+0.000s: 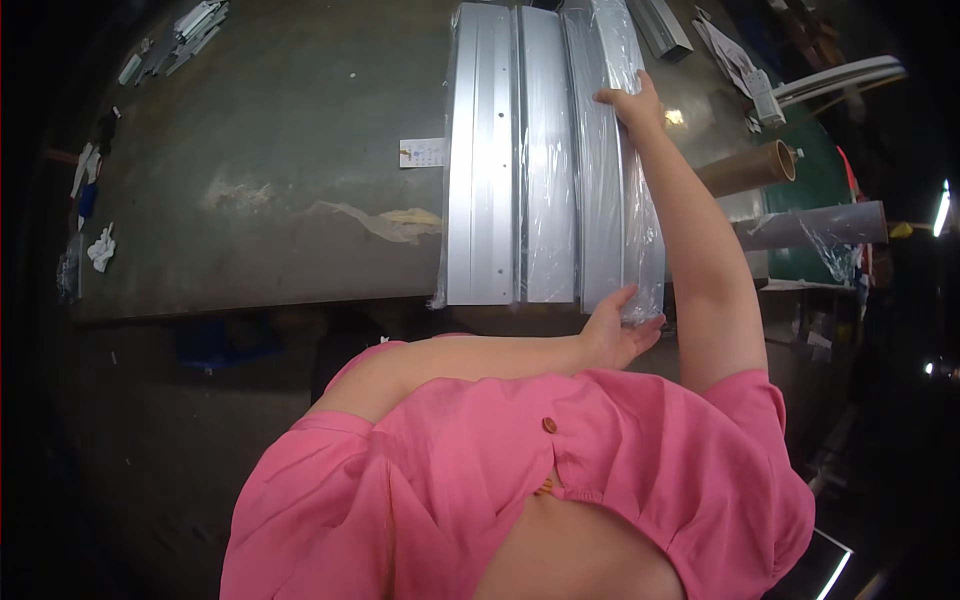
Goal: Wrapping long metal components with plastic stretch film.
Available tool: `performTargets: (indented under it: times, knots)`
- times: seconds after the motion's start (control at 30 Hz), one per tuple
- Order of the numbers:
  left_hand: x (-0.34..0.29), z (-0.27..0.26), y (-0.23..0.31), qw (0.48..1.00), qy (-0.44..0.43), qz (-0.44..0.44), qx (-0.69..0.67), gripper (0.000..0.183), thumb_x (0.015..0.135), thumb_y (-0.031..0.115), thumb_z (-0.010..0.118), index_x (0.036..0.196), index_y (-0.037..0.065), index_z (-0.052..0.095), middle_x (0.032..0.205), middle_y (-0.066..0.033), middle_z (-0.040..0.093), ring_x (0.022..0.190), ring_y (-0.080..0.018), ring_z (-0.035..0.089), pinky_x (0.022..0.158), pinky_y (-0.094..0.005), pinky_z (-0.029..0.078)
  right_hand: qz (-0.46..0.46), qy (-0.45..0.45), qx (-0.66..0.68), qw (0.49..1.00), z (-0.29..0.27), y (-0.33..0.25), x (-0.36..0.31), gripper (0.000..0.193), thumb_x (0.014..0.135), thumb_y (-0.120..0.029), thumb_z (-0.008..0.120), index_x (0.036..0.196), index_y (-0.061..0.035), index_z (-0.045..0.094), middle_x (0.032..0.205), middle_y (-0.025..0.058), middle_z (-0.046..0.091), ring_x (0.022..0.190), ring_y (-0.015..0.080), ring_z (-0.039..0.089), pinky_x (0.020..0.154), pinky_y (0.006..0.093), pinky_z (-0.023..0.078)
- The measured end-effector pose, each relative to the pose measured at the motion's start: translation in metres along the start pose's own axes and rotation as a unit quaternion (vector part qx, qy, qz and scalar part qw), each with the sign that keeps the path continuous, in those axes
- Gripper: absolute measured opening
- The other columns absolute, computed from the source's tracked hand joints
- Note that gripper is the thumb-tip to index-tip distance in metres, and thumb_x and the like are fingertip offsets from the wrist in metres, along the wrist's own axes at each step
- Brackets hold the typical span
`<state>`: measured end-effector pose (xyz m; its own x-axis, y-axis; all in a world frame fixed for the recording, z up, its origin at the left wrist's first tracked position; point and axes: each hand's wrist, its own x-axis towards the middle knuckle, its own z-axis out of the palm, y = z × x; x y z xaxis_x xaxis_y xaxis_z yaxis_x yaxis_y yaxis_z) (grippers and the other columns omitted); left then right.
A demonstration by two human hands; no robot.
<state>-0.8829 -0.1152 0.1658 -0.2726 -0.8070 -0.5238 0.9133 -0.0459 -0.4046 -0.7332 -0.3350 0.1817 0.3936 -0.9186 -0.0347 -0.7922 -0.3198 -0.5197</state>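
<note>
Several long silver metal profiles lie side by side on the table, pointing away from me. The rightmost plastic-wrapped metal profile (642,215) is between my hands. My right hand (640,105) grips its far part, thumb on the left and fingers over the right edge. At its near end, my left hand (622,332) cups the corner, thumb above and fingers around the end. Left of it lie another wrapped profile (548,170) and a wide profile (480,170) with small holes along it, partly in clear film.
A dark green table (280,120) carries everything. A small white label (422,153) and a torn film scrap (400,222) lie left of the profiles. To the right are a brown tube (750,170) and a grey roll (820,226). Metal offcuts (190,35) lie far left.
</note>
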Motion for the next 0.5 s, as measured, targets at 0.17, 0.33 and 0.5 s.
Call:
performTargets:
  times: [0.17,0.33,0.5]
  knots:
    - [-0.001,0.004,-0.001,0.999,0.042,0.008,0.021,0.049,0.076,0.03,0.055,0.106,-0.003,0.035,0.098,-0.0173,0.048,0.084,-0.0206,0.054,0.07,-0.0295,0.046,-0.001,-0.03,0.025,0.999,0.001,0.002,0.001,0.083,0.051,-0.036,0.066,0.125,-0.0222,0.032,0.114,0.0163,0.043,0.101,0.0307,0.044,0.082,0.0398,0.036]
    - [0.001,-0.004,0.004,0.999,0.04,-0.005,0.024,0.05,0.076,0.034,0.055,0.105,-0.004,0.038,0.095,-0.0168,0.05,0.082,-0.0208,0.054,0.07,-0.0289,0.046,0.018,-0.034,-0.071,0.997,0.007,-0.004,-0.004,0.084,0.053,-0.043,0.064,0.127,-0.0232,0.028,0.116,0.0178,0.04,0.102,0.0319,0.042,0.082,0.0425,0.034]
    - [-0.007,-0.004,0.021,0.973,0.086,-0.062,0.205,0.056,0.075,0.041,0.055,0.105,-0.004,0.04,0.094,-0.0168,0.052,0.084,-0.0222,0.054,0.072,-0.0277,0.045,-0.002,-0.078,-0.094,0.992,0.003,-0.005,-0.01,0.09,0.056,-0.056,0.059,0.13,-0.022,0.022,0.125,0.022,0.029,0.112,0.0377,0.032,0.087,0.0477,0.029]
